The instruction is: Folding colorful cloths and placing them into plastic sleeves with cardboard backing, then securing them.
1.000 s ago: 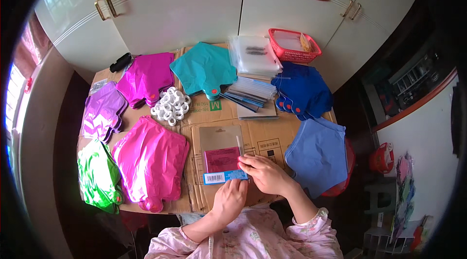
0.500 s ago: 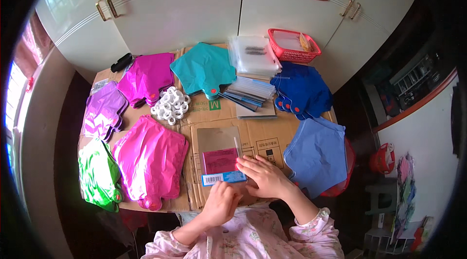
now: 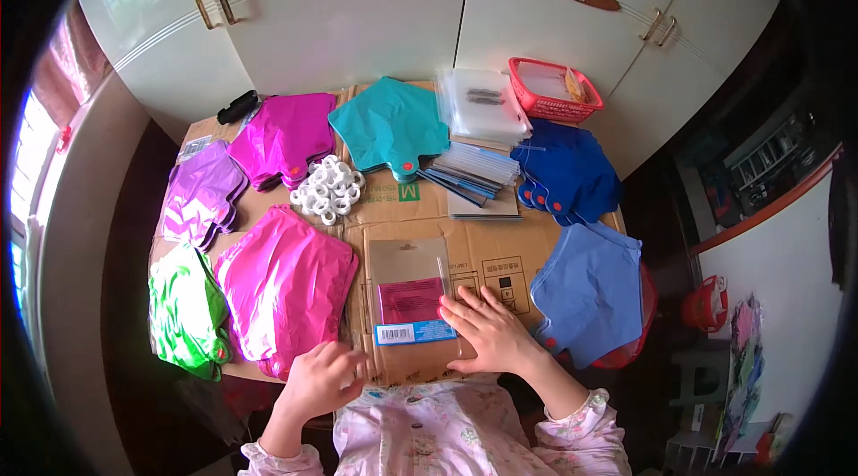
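A clear plastic packet point(image 3: 407, 260) lies flat in the middle of the cardboard-covered table. Inside it show a magenta folded piece point(image 3: 411, 300), a blue label strip point(image 3: 438, 330) with a barcode, and a thin pale stick along the right side. My right hand point(image 3: 494, 333) rests with fingers spread over the packet's right edge and the cardboard. Off the packet's lower left, my left hand point(image 3: 320, 379) hovers by the table's front edge, close to the pink foil balloons point(image 3: 288, 284). Its fingers are bent in; anything between them is too small to make out.
Foil balloon stacks ring the table: green point(image 3: 186, 311), lilac point(image 3: 204, 194), purple point(image 3: 284, 138), teal point(image 3: 389, 126), dark blue point(image 3: 572, 172), light blue point(image 3: 590, 293). White rings point(image 3: 328, 190), sticks point(image 3: 474, 174), clear bags point(image 3: 485, 105) and a red basket point(image 3: 554, 105) lie among them.
My left hand has moved left, away from the packet's lower edge. The right hand stays on the packet's right side. The whole view has shifted slightly.
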Motion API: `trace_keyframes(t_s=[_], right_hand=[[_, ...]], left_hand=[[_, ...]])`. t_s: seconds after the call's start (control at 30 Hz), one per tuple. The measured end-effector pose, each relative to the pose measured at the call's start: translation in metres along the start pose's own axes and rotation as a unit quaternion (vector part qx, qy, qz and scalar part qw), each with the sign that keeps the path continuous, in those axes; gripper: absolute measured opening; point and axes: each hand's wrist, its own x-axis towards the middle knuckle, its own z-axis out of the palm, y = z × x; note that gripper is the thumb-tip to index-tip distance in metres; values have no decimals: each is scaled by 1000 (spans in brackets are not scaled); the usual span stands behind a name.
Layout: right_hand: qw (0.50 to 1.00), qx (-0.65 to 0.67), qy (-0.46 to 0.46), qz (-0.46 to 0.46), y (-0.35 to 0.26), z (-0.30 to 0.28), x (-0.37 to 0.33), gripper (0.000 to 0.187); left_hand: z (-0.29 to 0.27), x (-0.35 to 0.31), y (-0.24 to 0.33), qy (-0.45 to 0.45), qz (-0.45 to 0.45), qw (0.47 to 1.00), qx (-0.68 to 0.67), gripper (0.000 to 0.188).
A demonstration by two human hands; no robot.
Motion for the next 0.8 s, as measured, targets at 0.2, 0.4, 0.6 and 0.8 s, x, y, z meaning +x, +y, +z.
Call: trace_keyframes(t_s=[0.2, 0.4, 0.6, 0.8], right_hand=[[1000, -8, 25, -12, 1, 5, 0, 80], [1000, -2, -5, -18, -6, -1, -5, 84], [999, 25, 14, -39, -12, 9, -17, 78], [996, 45, 72, -11, -14, 20, -15, 43]], left_hand=[[22, 7, -13, -57, 152, 966, 202, 36], [37, -4, -18, -25, 188, 962, 194, 27], [48, -15, -12, 68, 92, 992, 55, 16], [53, -2, -11, 95, -37, 994, -39, 9]])
